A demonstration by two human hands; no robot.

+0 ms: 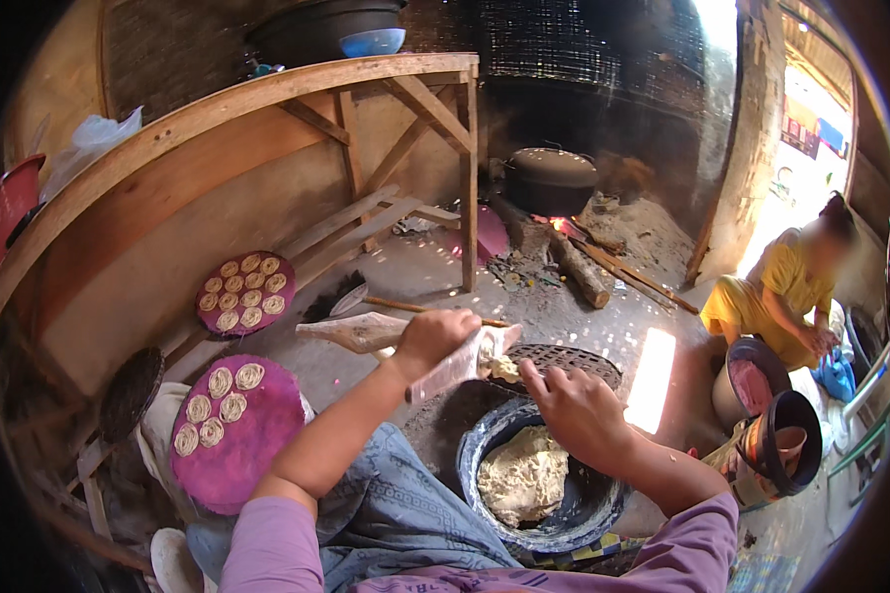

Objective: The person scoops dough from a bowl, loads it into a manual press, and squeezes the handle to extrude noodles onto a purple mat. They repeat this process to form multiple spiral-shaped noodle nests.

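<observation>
Above the dough basin (574,524), both hands (443,334) (574,407), seemingly pressing dough into a press (460,362).

my left hand (443,336) grips a worn, matt wooden press (366,331) wrapped in pale cloth. my right hand (574,410) pinches soft, lumpy dough (504,368). more dough, rough and doughy-matt, fills the dark bowl (574,519). the purple round tray (252,440) looks plastic, dusty; the shelf (267,109) is raw wood.
</observation>
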